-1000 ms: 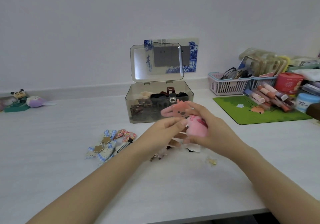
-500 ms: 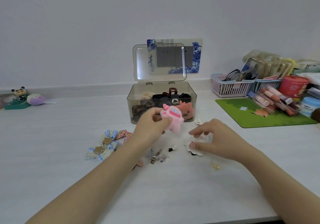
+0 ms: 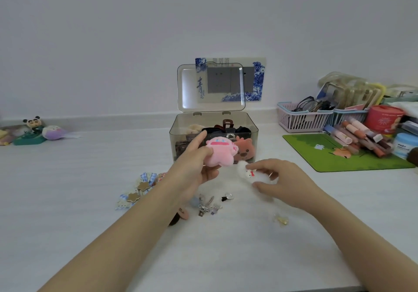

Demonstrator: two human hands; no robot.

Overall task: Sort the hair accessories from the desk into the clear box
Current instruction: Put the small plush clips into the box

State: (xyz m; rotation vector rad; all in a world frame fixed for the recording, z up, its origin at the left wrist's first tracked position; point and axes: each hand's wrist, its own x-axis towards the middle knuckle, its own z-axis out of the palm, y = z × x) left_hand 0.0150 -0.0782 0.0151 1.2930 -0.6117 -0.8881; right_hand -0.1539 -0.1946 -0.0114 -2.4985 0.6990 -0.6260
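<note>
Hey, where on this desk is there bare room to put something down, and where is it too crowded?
Bare desk lies between the toy figures and the clear box, and along the near edge under both forearms. Crowded: the loose clips and bows before the box, and the green mat with baskets at right.

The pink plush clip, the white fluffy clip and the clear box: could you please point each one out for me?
pink plush clip [image 3: 220,153], head view, middle of its plush body.
white fluffy clip [image 3: 246,172], head view, beside its little face.
clear box [image 3: 181,131], head view, bare left part of its front wall.
</note>
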